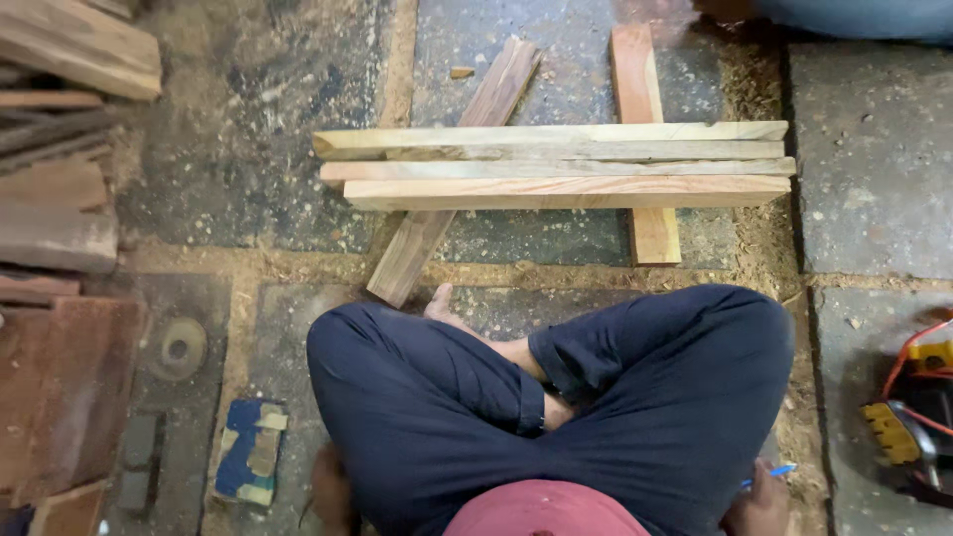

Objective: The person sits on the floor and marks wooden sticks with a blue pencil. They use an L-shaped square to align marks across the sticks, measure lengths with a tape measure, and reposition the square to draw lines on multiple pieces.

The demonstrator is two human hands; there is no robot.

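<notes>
From the head camera, I sit cross-legged on the stone floor (874,169) in dark blue trousers, and both my hands rest low beside my hips, well apart from the wood. My right hand (759,506), at about five o'clock in the view, is closed around a blue pen (779,472) whose tip sticks out toward three o'clock. My left hand (331,491), at about seven o'clock, shows only in part at the picture's lower edge; I cannot tell whether it is clenched or relaxed, and I see nothing in it.

The stacked wooden strips (556,166) lie at twelve o'clock, side by side and running from nine to three, carried on two cross pieces: a reddish plank (643,119) standing straight and a darker slanted plank (437,213) whose near end points toward my bare foot (447,308).

As I judge it, marking well means leaning forward so my eye is over the strips, keeping their ends level, steadying them with my free hand, and holding the pen upright.

A power tool with a yellow body (908,417) sits at four o'clock, scrap timber (60,199) at nine, and a blue worn block (250,452) at seven.
</notes>
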